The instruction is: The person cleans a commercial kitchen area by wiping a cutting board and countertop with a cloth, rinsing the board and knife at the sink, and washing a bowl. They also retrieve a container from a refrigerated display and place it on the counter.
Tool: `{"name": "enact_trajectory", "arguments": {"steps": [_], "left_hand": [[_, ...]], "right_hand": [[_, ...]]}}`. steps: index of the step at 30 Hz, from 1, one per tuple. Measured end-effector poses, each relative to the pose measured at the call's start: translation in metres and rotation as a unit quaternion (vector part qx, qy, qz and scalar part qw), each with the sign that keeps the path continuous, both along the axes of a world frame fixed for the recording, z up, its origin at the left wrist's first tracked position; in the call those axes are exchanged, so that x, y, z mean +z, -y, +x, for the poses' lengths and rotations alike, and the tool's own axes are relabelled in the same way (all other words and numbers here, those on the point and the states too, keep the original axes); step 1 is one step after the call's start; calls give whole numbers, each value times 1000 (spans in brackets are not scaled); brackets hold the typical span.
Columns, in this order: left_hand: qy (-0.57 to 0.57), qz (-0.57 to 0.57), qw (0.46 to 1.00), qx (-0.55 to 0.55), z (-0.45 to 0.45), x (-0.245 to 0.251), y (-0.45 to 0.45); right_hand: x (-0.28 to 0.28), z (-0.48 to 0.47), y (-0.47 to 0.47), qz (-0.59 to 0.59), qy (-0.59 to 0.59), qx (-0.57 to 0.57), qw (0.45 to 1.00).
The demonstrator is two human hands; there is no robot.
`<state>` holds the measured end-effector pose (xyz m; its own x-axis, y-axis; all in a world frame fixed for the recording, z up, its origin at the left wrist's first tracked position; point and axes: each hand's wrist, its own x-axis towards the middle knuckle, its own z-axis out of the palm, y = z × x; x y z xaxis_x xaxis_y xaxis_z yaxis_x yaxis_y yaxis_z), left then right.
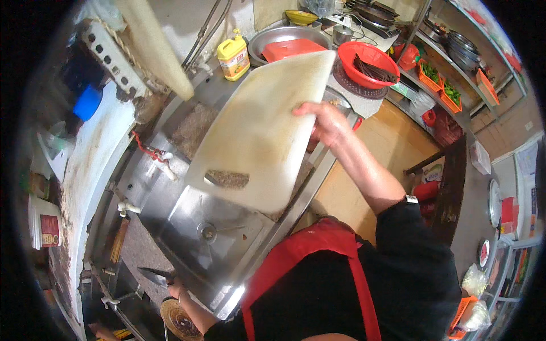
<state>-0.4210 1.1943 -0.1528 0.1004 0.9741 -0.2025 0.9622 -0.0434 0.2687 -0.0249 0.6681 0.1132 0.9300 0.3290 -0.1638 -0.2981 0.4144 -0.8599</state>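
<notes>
My right hand (327,124) grips the long edge of a large whitish plastic cutting board (260,128), thumb on its upper face. The board is tilted above the sink, and through its slot handle a brown surface shows. Low on the left, my left hand (178,290) holds a knife (154,277) by its handle, the blade pointing left over the grey counter (143,249). Between my hands lies a stainless steel sink basin (187,234) with a drain in its floor. The board hides much of the other basin behind it.
White taps (128,208) project over the sink's left side. A yellow detergent bottle (233,57), a steel bowl (266,36) and a red plastic basket (362,64) stand at the back. A round brown lid-like object (181,319) sits beside my left forearm. Another person's hand (102,331) appears bottom left.
</notes>
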Motion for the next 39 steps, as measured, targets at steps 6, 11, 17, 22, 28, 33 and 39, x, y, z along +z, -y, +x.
{"name": "enact_trajectory", "arguments": {"steps": [6, 11, 17, 22, 28, 33, 39], "left_hand": [[294, 6, 956, -13, 10, 22, 45], [461, -148, 874, -27, 34, 53, 192], [468, -187, 862, -54, 70, 39, 368], [485, -178, 844, -139, 259, 190, 448], [421, -203, 802, -371, 473, 261, 442], [371, -55, 744, -553, 668, 238, 445], [230, -23, 816, -530, 781, 213, 476]], "right_hand": [[23, 119, 39, 31, 46, -89, 995], [-17, 276, 66, 75, 39, -121, 989], [-92, 428, 74, 171, -8, -72, 983], [-113, 436, 68, 154, -99, -95, 978], [-99, 423, 102, 103, -170, 32, 980], [-101, 443, 121, 65, -152, 113, 980], [-86, 442, 126, -80, -105, 175, 976]]}}
